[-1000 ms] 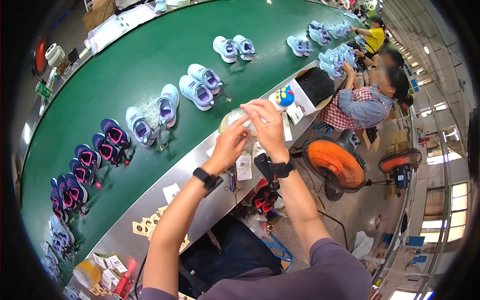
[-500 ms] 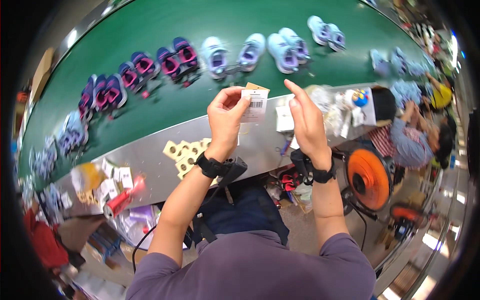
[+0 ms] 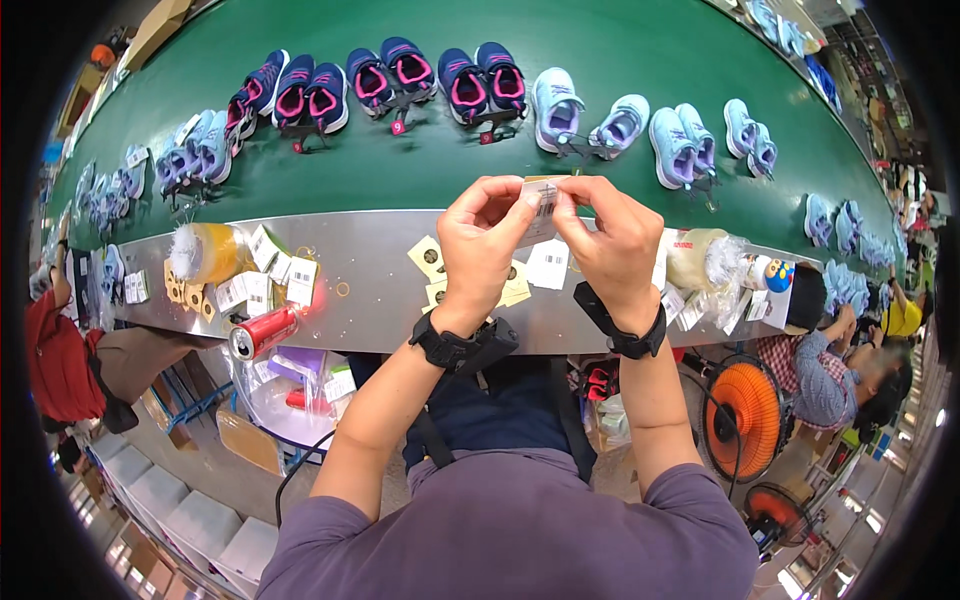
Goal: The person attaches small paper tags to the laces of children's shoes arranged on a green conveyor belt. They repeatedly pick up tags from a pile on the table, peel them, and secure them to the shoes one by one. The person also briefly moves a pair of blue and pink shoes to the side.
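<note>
While the left hand (image 3: 485, 240) and right hand (image 3: 612, 245) each pinch the small white tag (image 3: 541, 207) (seemingly thin, light, easily creased) above the counter (image 3: 370, 280), edge grips look safest, shoes at twelve o'clock.

A small white barcoded tag (image 3: 541, 203), seemingly paper, is held upright above the metal ledge.

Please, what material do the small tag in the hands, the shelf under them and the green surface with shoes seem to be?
The small tag, pinched by left hand and right hand, looks like thin white paper or card: flat, matte, printed. The shelf seems brushed metal, grey with soft reflections. The green surface looks like smooth matte rubber or plastic belting.
</note>
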